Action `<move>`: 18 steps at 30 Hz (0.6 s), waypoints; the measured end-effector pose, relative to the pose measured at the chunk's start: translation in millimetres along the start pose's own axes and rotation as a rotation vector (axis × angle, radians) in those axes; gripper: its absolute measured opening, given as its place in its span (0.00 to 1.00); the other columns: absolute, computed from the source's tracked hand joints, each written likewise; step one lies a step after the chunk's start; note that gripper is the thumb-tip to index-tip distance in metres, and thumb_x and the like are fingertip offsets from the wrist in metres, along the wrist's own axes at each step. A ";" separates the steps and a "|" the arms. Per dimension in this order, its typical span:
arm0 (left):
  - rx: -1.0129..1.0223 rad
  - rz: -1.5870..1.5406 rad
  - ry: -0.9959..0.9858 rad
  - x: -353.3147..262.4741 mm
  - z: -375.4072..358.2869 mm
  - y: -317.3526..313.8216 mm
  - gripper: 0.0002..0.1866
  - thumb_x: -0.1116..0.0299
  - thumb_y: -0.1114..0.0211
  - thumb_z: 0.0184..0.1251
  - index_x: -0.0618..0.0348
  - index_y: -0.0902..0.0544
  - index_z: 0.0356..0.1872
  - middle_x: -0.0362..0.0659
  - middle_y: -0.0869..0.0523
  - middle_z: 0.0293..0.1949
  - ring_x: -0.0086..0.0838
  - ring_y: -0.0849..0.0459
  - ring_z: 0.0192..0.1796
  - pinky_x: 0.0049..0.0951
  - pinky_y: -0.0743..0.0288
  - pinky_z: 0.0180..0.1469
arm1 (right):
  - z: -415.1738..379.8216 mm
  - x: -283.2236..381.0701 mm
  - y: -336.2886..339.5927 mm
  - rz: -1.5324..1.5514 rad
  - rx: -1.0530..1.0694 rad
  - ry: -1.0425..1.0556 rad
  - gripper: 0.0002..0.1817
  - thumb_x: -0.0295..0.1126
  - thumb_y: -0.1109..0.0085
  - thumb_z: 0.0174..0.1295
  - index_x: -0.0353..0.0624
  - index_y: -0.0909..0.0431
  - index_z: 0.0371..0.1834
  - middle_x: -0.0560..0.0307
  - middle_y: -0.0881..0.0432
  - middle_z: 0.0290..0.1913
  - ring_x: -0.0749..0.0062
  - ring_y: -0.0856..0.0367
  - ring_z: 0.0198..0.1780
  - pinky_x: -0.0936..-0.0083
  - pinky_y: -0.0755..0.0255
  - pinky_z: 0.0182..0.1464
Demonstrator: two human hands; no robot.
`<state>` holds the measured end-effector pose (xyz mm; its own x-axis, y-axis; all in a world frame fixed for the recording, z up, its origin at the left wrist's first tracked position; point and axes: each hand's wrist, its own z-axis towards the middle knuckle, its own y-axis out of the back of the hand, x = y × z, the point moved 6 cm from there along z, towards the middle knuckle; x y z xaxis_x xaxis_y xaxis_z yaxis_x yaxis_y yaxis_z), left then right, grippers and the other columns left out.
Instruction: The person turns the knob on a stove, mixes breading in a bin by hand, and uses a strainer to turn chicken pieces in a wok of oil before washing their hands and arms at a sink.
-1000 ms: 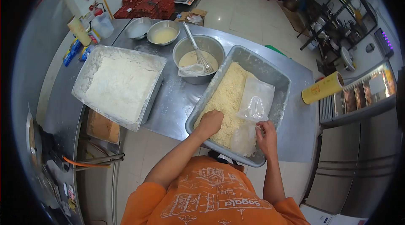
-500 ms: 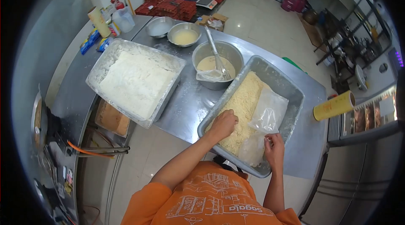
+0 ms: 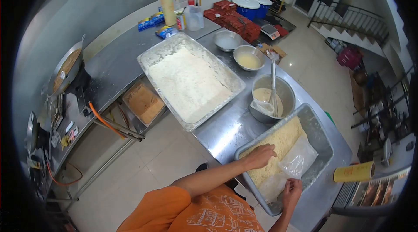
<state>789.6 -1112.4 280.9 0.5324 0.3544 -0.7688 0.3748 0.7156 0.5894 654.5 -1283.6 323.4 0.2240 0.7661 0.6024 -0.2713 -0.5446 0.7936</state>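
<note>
A grey plastic tub (image 3: 321, 123) holds a pale yellow crumbly mixture (image 3: 285, 138), partly covered by clear plastic bags (image 3: 300, 157). My left hand (image 3: 260, 156) is over the mixture at the tub's near left side, fingers curled together; anything inside them is hidden. At the near right, my right hand (image 3: 292, 187) pinches the edge of the plastic where the pieces meet. Just beyond the tub stands a metal pot (image 3: 285, 88) of cream-coloured batter, with a whisk (image 3: 273, 86) and some plastic in it.
Left of the pot, a large tray (image 3: 150, 58) holds white flour. Two metal bowls, one of cloudy liquid (image 3: 227, 40) and one of yellowish liquid (image 3: 248, 60), stand behind. A yellow film roll (image 3: 353, 172) lies to the right. A wok (image 3: 69, 68) sits far left.
My view has swung left, so the table appears farther right and lower. Both hands stay at the tub, with the right still pinching the plastic.
</note>
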 end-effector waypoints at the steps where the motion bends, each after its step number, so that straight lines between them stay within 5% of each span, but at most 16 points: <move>1: 0.004 -0.015 0.000 0.9 0.8 -1.0 0.20 0.88 0.46 0.41 0.64 0.16 0.39 0.51 0.23 0.37 0.45 0.25 0.47 0.37 0.31 0.50 | -0.2 1.0 -0.3 -0.010 0.006 -0.003 0.05 0.22 0.44 0.53 0.37 0.24 0.34 0.51 0.26 0.33 0.60 0.27 0.31 0.69 0.31 0.36; 11: -0.029 -0.088 0.042 6.1 -3.5 -1.7 0.20 0.88 0.48 0.40 0.63 0.16 0.37 0.52 0.20 0.34 0.46 0.21 0.45 0.40 0.27 0.47 | -5.7 14.0 -6.0 -0.053 -0.001 0.127 0.04 0.23 0.44 0.53 0.36 0.25 0.31 0.52 0.28 0.31 0.65 0.30 0.29 0.71 0.34 0.33; 14: -0.053 -0.112 0.060 9.8 -3.9 -5.5 0.18 0.88 0.48 0.41 0.63 0.17 0.35 0.52 0.19 0.34 0.46 0.21 0.46 0.40 0.27 0.48 | -5.2 22.7 -3.5 -0.159 0.158 -0.012 0.14 0.35 0.43 0.58 0.36 0.21 0.42 0.40 0.20 0.39 0.47 0.23 0.42 0.61 0.29 0.46; 18: -0.086 -0.118 0.049 11.2 -6.8 -6.6 0.17 0.87 0.46 0.41 0.62 0.19 0.35 0.52 0.21 0.34 0.46 0.23 0.46 0.40 0.28 0.47 | -8.1 33.8 -4.0 -0.161 0.138 0.062 0.13 0.35 0.45 0.60 0.35 0.21 0.39 0.40 0.20 0.36 0.50 0.23 0.38 0.63 0.29 0.43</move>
<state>787.9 -1109.0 266.8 0.4504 0.2924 -0.8436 0.3648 0.8021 0.4728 655.5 -1252.8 339.9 0.1948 0.8644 0.4635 -0.1054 -0.4514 0.8861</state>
